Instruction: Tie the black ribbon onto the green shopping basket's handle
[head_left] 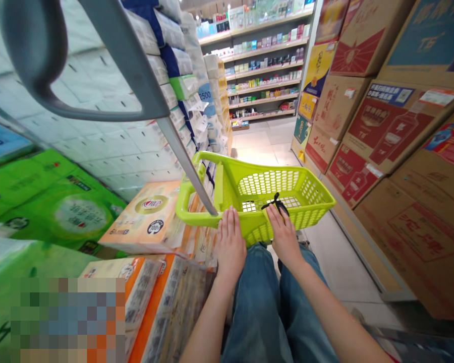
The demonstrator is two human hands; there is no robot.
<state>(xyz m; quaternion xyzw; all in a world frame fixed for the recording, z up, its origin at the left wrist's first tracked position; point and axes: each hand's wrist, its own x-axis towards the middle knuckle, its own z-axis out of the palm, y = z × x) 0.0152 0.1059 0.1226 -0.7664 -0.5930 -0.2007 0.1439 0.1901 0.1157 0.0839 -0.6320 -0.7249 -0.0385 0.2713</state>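
Lime-green plastic basket [306, 204] is sitting over someone's jeans [257, 312]
Left hand [230, 243] and right hand [283, 236] are resting on its rim, fingers together, not pinching.

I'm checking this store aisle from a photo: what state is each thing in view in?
Lime-green plastic mesh shopping basket: held out in front, both hands at its near rim.
Black strap: lying looped at the near rim.
Left hand: fingers laid over the rim.
Right hand: on the rim, beside the strap.
Brown cardboard cartons: stacked, closed.
Plastic-wrapped tissue packs: stacked, still wrapped.
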